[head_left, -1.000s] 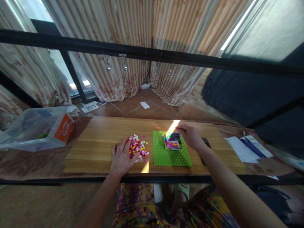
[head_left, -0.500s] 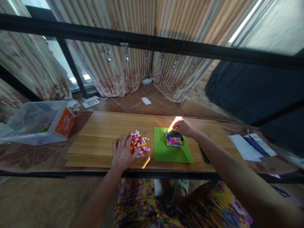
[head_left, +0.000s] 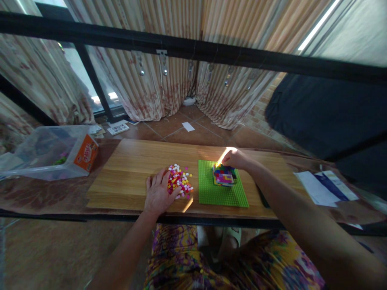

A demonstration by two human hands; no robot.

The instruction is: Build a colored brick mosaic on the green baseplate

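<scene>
A green studded baseplate (head_left: 208,193) lies on the wooden board, and a small structure of multicoloured building bricks (head_left: 223,178) stands on its upper right part. My right hand (head_left: 235,159) is at the far side of that structure, fingers pinched together and pointing down at its top. Whatever is between those fingertips is hidden. To the left, my left hand (head_left: 159,193) rests flat with its fingers spread, against the left edge of a loose pile of small bricks (head_left: 180,183) in white, pink, red and yellow.
A clear plastic bin (head_left: 57,161) with an orange label stands at the left. The wooden board (head_left: 121,177) spans the table. A dark flat object (head_left: 262,198) lies partly under my right forearm. Papers (head_left: 317,188) lie at the right. A black bar (head_left: 193,50) crosses above.
The whole view has shifted slightly. My right hand stays at the top of the brick structure, fingers still pinched. My left hand has kept its place beside the pile.
</scene>
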